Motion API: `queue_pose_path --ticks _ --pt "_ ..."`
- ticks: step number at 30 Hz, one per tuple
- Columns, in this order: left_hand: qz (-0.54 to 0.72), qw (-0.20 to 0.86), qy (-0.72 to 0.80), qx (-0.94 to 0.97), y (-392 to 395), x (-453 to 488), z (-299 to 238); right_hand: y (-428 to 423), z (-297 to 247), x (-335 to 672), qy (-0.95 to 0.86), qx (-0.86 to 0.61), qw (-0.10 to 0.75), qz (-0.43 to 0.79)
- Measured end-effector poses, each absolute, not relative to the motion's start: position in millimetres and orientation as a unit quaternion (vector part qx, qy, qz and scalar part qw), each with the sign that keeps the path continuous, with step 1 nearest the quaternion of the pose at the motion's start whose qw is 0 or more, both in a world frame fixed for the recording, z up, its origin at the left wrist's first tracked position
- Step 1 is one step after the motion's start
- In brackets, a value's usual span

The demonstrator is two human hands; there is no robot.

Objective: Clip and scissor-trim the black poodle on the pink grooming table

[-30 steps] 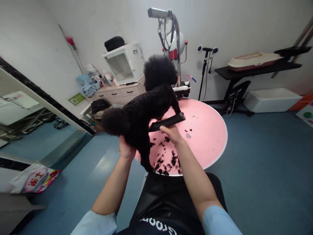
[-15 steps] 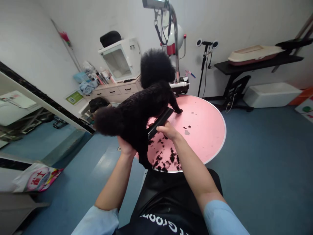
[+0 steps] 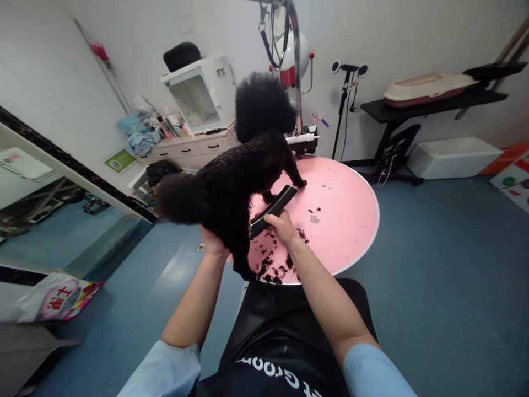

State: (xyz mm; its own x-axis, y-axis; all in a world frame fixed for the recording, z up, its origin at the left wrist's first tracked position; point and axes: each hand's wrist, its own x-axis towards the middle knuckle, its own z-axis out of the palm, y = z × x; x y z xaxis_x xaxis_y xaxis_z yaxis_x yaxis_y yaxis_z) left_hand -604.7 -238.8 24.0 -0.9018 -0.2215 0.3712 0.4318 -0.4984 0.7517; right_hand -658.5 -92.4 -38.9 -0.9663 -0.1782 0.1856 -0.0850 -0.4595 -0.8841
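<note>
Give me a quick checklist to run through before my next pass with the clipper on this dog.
1. Clipper grip: right hand is closed around the black clipper. Ok.
2. Dog held: left hand grips the black dog at its hindquarters. Ok.
3. Footing: front paw is on the pink table, but the hind foot stands right at the near rim. Not ok.
4. Blade: which end of the clipper cuts, and whether it touches fur. Cannot tell.
5. Tether: straps hang overhead; no link to the dog shows. Cannot tell.
6. Surface: cut fur lies scattered by the near rim. Not ok.
</note>
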Motion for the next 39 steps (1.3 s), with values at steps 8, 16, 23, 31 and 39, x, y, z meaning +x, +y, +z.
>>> queue_pose_path --ticks 8,16,23,31,39 --pt "-0.856 0.206 -0.463 -0.105 -243.2 -607.0 25.3 -95.8 -69.9 -601.8 0.575 -0.129 0.01 -0.808" --pt "-0.844 0.22 -0.475 -0.116 -244.3 -603.9 25.4 -91.1 -63.1 -610.9 0.528 -0.112 -0.037 -0.841" --pt "-0.849 0.199 -0.48 -0.097 -245.9 -601.6 25.7 -107.3 -75.7 -584.3 0.619 -0.175 -0.03 -0.765" --pt "-0.855 0.203 -0.461 -0.122 -247.7 -601.1 28.3 -89.2 -70.9 -577.9 0.666 -0.234 0.029 -0.708" --pt "-0.866 0.184 -0.454 -0.102 -255.9 -608.6 23.8 -106.2 -69.2 -579.8 0.635 -0.236 0.041 -0.734"
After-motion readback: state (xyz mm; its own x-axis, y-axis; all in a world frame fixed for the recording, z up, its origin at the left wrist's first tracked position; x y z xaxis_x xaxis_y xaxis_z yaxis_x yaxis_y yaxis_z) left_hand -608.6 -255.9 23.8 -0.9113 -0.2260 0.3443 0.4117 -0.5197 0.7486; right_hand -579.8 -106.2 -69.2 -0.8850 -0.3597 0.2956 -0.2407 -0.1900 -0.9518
